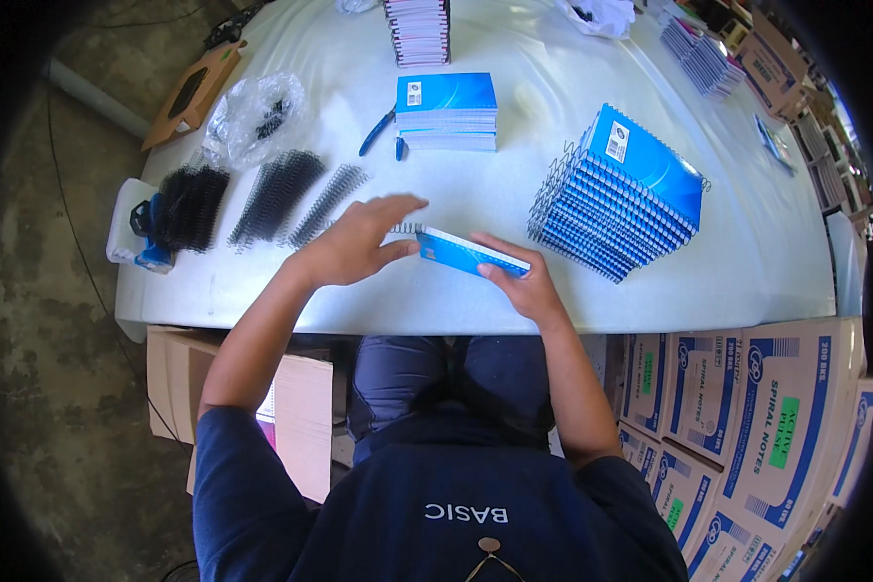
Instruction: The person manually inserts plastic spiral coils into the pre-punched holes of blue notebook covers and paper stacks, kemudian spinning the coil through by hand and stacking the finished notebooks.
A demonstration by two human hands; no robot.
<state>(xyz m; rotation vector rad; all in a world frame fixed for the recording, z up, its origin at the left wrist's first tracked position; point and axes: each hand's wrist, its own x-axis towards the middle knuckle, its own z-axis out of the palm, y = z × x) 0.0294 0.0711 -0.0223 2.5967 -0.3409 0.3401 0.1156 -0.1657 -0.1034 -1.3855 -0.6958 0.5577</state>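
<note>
Dark shirt (407, 543) sits nearest. Over the tabletop (630, 308), our right hand (529, 289) pinches a blue notebook (459, 256), probably steadying it for the dark coil (407, 229) at its left end; our left hand (344, 244), thumb and fingers parted, frames that coil.

A navy short-sleeved shirt (436, 475) with white lettering (466, 513) is worn with dark trousers (393, 378) and a round tan disc (490, 545).

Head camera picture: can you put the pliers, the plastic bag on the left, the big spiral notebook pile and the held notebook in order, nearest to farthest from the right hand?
1. Held notebook: in the right hand.
2. Big spiral notebook pile: ahead, right.
3. Pliers: ahead, left.
4. Plastic bag: far over left.
</note>
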